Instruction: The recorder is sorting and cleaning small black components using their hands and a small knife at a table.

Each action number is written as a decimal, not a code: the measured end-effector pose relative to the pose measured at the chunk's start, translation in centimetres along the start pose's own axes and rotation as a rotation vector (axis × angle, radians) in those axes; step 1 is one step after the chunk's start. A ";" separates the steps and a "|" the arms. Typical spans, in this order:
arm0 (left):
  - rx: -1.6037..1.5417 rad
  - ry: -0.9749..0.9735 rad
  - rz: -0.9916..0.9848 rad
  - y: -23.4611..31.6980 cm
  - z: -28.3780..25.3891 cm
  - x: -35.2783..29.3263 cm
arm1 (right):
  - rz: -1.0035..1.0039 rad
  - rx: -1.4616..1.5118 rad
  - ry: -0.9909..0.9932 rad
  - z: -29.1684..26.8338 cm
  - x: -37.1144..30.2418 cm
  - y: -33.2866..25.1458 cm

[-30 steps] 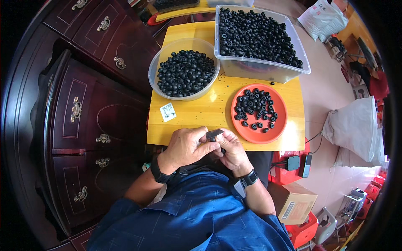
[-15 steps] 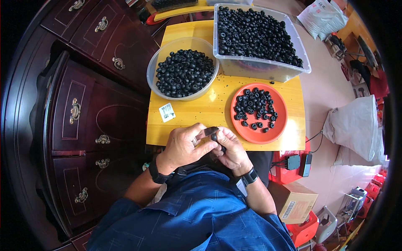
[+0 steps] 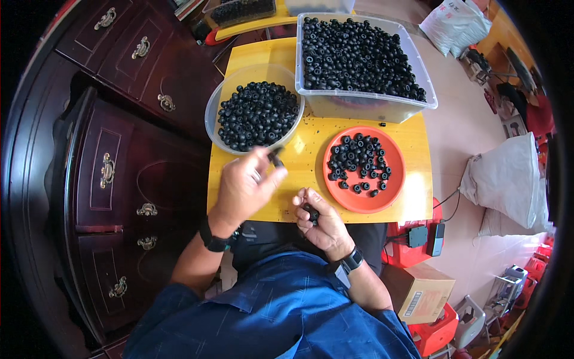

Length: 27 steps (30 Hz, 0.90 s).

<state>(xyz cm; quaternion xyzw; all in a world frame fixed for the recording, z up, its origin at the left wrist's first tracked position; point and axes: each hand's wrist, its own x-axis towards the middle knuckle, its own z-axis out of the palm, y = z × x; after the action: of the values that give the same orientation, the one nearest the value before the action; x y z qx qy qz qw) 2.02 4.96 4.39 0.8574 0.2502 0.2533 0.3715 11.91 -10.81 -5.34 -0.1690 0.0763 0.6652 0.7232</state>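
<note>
My left hand (image 3: 245,182), slightly blurred, is raised at the near edge of the round clear tub (image 3: 207,119). Pinched at its fingertips is a small dark piece (image 3: 275,157), too smeared to name. My right hand (image 3: 323,221) stays low by the table's front edge, its fingers curled round black beads (image 3: 311,213); how many is hidden. Black hollow beads (image 3: 257,113) heap up in the round tub. More of these beads (image 3: 359,157) lie on the orange plate (image 3: 366,203), right of my hands.
Behind the plate, a large clear bin (image 3: 365,103) holds many black beads on the yellow table (image 3: 275,203). One loose bead (image 3: 382,124) lies near it. Dark wooden drawers (image 3: 113,155) stand at the left; a cardboard box (image 3: 418,293) and white sacks (image 3: 502,173) are at the right.
My hands have parted. The left has moved up and left to the round tub with the dark piece, while the right has stayed low, curled round black beads.
</note>
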 end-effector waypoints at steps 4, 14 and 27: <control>0.115 0.148 -0.021 -0.1 -1.5 2.1 | 0.014 0.106 -0.033 -0.2 0.2 0.0; 0.237 -0.288 0.032 1.1 3.3 -4.8 | -0.004 0.181 -0.059 0.6 1.2 0.8; 0.207 -0.234 0.012 0.9 2.6 -5.0 | 0.018 0.200 0.003 0.8 0.4 0.7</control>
<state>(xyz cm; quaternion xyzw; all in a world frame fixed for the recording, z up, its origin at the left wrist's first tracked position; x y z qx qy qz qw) 0.13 0.01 2.34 0.9163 0.2246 0.1267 0.3065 11.19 -10.14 -4.81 -0.0961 0.1450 0.6605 0.7304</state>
